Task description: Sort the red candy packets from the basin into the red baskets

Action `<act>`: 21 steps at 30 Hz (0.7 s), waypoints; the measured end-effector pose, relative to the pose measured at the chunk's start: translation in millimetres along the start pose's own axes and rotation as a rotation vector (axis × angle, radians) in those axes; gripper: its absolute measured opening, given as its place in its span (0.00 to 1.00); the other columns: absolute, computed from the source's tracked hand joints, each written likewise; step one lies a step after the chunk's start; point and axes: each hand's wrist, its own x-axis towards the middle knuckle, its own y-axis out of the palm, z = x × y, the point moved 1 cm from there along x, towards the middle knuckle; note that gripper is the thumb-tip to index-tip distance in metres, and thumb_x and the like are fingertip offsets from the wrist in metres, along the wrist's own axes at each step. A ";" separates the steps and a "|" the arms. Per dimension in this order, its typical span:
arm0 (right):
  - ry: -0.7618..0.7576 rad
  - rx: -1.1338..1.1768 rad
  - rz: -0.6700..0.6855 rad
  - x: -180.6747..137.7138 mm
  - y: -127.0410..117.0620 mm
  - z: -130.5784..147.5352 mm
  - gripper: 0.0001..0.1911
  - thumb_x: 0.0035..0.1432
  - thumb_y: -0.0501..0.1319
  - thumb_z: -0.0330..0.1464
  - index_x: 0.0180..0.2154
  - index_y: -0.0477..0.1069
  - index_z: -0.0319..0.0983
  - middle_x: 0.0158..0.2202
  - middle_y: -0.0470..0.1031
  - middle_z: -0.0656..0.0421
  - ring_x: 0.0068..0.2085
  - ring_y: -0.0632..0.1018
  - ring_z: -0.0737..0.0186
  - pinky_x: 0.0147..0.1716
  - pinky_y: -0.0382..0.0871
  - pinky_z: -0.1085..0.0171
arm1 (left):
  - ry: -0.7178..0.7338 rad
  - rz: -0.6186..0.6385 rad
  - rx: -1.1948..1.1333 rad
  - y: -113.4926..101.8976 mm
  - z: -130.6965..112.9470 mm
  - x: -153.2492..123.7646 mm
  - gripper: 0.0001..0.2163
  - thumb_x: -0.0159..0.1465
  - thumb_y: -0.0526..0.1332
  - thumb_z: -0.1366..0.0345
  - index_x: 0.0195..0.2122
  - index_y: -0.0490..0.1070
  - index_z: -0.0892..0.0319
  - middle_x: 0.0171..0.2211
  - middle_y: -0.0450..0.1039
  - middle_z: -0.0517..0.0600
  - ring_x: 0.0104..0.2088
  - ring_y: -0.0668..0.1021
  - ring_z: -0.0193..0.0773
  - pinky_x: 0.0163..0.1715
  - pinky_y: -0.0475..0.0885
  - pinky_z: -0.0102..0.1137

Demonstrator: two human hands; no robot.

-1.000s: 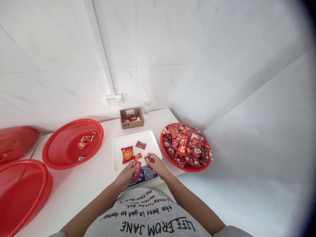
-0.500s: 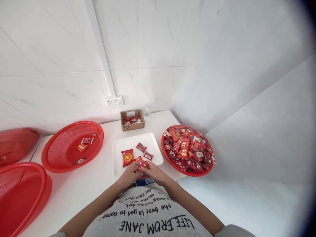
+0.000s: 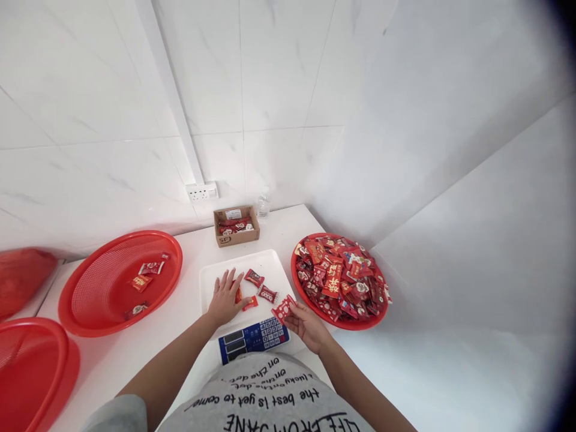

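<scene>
My left hand (image 3: 224,298) lies flat with fingers spread on the white scale tray (image 3: 211,277), covering a red packet. My right hand (image 3: 304,321) pinches a small red sweet packet (image 3: 283,308) just off the tray's right front corner. Two small wrapped sweets (image 3: 254,277) (image 3: 268,294) and a smaller one (image 3: 251,303) lie on the tray beside my left hand. The scale's blue keypad (image 3: 254,339) shows in front of the tray.
A red basket heaped with red packets (image 3: 340,277) stands at the right. A red mesh basket (image 3: 90,288) with a few sweets sits at the left, another red basket (image 3: 27,372) nearer me. A cardboard box (image 3: 236,225), a small bottle (image 3: 263,205) and a wall socket (image 3: 202,192) are behind.
My hands, together over the keypad with one packet, have parted. The left hand moved forward onto the tray over the big red packet; the right took the small packet off to the right.
</scene>
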 end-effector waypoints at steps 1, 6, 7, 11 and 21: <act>0.001 -0.003 -0.001 -0.8 0.4 -1.7 0.15 0.45 0.68 0.36 0.32 0.67 0.39 0.27 0.76 0.63 0.27 0.77 0.69 0.31 0.72 0.69 | -0.009 -0.007 -0.002 2.8 -6.0 1.9 0.34 0.60 0.50 0.44 0.64 0.48 0.54 0.66 0.41 0.56 0.65 0.44 0.52 0.60 0.41 0.52; 0.004 -0.004 0.007 -2.0 6.4 -4.1 0.14 0.45 0.68 0.36 0.32 0.67 0.39 0.28 0.76 0.62 0.27 0.77 0.69 0.30 0.70 0.69 | 0.155 -0.013 -0.009 6.4 -52.0 9.2 0.31 0.58 0.55 0.45 0.62 0.54 0.48 0.65 0.46 0.53 0.64 0.46 0.56 0.58 0.32 0.57; 0.005 0.000 0.009 -2.1 7.4 -3.6 0.14 0.44 0.69 0.36 0.31 0.67 0.39 0.27 0.76 0.63 0.27 0.77 0.69 0.30 0.70 0.69 | 0.200 0.002 -0.011 5.8 -58.5 11.5 0.30 0.57 0.57 0.46 0.61 0.56 0.47 0.65 0.48 0.53 0.64 0.48 0.56 0.58 0.31 0.57; 0.012 0.011 0.011 -1.6 8.0 -3.5 0.16 0.43 0.70 0.36 0.32 0.67 0.39 0.26 0.75 0.63 0.26 0.76 0.70 0.30 0.70 0.70 | 0.240 0.090 -0.037 5.0 -65.0 21.1 0.24 0.58 0.57 0.49 0.56 0.64 0.46 0.62 0.56 0.52 0.63 0.52 0.56 0.59 0.35 0.56; 0.038 -0.001 0.038 6.4 10.8 -10.9 0.16 0.42 0.70 0.37 0.32 0.68 0.39 0.27 0.76 0.62 0.28 0.77 0.68 0.30 0.71 0.70 | -0.240 -0.021 -0.008 5.3 -38.2 22.4 0.23 0.63 0.50 0.53 0.57 0.62 0.52 0.64 0.49 0.58 0.64 0.46 0.57 0.57 0.37 0.59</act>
